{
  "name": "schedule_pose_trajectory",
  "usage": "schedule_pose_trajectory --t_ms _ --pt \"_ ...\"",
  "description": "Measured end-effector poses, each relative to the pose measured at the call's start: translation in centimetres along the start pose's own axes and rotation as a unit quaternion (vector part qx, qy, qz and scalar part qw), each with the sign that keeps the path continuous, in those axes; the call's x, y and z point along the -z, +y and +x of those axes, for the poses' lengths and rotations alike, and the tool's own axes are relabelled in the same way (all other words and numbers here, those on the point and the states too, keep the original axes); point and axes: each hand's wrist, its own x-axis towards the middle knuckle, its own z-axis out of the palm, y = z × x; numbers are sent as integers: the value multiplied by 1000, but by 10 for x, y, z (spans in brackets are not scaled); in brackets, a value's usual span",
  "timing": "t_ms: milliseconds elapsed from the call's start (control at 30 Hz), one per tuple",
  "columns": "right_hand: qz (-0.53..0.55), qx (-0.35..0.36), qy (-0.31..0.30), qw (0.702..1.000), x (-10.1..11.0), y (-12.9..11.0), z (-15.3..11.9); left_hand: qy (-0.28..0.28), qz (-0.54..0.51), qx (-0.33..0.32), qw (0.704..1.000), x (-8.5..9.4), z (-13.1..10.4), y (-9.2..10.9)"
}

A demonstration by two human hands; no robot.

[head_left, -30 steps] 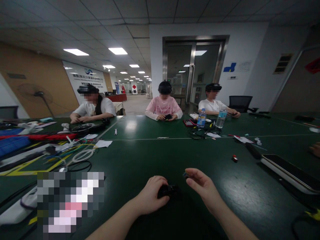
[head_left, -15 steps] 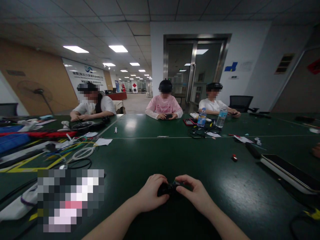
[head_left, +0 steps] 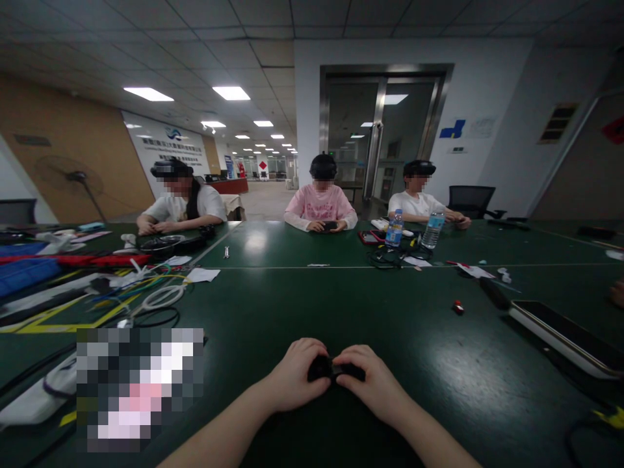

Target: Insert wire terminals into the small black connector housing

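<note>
At six o'clock in my view sits a small black object (head_left: 319,368), crosswise, my left fingers (head_left: 312,346) around its nine-o'clock end, my right fingers (head_left: 353,355) pinching its three-o'clock end; details too dark.

Dk green table (head_left: 273,299), pale seam (head_left: 273,267) across. L side: blue tray (head_left: 29,276), tangled cables (head_left: 163,298), white paper (head_left: 203,275), white bar (head_left: 39,398), prob. a power strip, partly blurred out. Small metal tool (head_left: 227,252) past seam. Far side, R of ctr: 2 btls (head_left: 394,227) w/ black leads (head_left: 385,259) nearby. Nearer, R: red bit (head_left: 457,307), then white slab (head_left: 565,346) w/ black top.
</note>
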Motion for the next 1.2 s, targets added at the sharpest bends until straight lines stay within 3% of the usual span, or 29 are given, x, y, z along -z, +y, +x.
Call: schedule_pose_trajectory --t_ms 233,1200 --pt "-56 -7 -23 998 0 0 0 -6 1 -1 1000 1 0 2" --pt "-41 8 -45 998 2 2 -1 -9 -11 13 1000 2 -1 3"
